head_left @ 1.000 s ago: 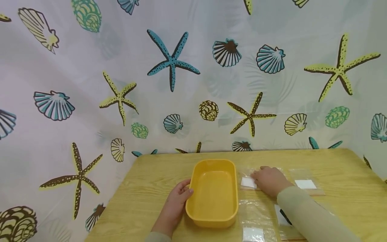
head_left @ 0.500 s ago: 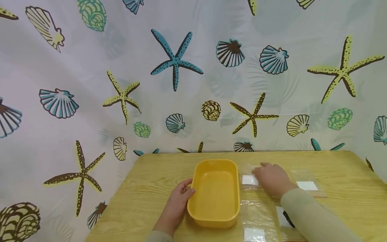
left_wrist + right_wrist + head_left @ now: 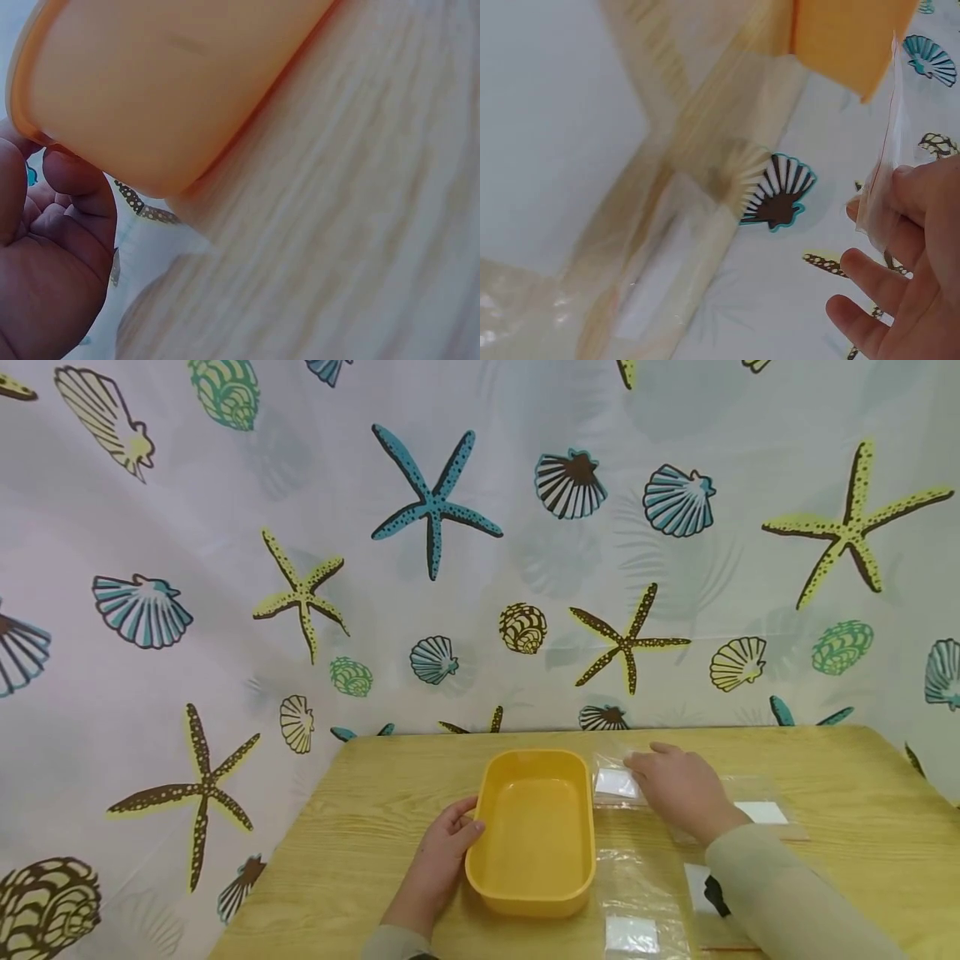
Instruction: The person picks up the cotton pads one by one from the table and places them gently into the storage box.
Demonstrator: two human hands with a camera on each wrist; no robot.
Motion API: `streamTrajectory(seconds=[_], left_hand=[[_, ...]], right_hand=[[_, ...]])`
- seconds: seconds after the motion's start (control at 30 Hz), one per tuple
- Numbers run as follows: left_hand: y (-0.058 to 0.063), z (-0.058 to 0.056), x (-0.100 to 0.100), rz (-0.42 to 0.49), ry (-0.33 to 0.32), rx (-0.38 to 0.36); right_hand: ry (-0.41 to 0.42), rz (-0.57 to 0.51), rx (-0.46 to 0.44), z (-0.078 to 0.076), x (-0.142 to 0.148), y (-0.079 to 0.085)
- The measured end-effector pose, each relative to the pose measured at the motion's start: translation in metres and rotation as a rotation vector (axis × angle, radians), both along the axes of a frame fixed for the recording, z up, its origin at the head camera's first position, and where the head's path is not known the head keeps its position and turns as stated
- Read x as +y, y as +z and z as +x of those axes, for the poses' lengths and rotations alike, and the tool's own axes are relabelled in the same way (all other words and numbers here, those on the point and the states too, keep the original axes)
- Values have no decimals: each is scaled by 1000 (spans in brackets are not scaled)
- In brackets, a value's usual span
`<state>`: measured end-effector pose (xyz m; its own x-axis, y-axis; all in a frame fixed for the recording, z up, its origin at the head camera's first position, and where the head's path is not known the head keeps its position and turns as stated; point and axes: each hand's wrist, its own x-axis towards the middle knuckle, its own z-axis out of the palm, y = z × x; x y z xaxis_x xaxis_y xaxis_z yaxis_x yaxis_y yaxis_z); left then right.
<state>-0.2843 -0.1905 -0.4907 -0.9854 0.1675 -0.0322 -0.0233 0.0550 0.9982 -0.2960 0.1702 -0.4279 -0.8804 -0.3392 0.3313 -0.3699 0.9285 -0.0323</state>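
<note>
Nearest the person, a clear bag lies flat on the tabletop, just right of the yellow tub. A second bag shows partly beneath the right sleeve, which could drag it if the forearm dipped. The left hand grasps the tub's left wall, thumb at the rim, fingers outside; held on that side only, the tub might swing if knocked. Farther off, the right hand pinches a third bag by its edge, two fingers standing clear; thin, smooth film gripped so narrowly could slip. This bag extends leftward from the fingertips, beside the tub's far right corner; whether it is wholly lifted cannot be told. A fourth bag lies right of that hand. Behind hangs a shell-and-starfish curtain.
</note>
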Motion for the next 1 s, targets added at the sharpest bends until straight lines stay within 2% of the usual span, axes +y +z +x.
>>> streamTrajectory(seconds=[0.27, 0.5, 0.73, 1.0], left_hand=[[3, 0, 1, 25, 6, 14], [3, 1, 2, 26, -8, 4], [5, 3, 3, 25, 4, -5], [2, 2, 3, 7, 7, -15]], right_hand=[[37, -35, 49, 8, -15, 20], [82, -42, 89, 15, -25, 31], [153, -58, 147, 17, -44, 28], [123, -65, 118, 19, -74, 18]])
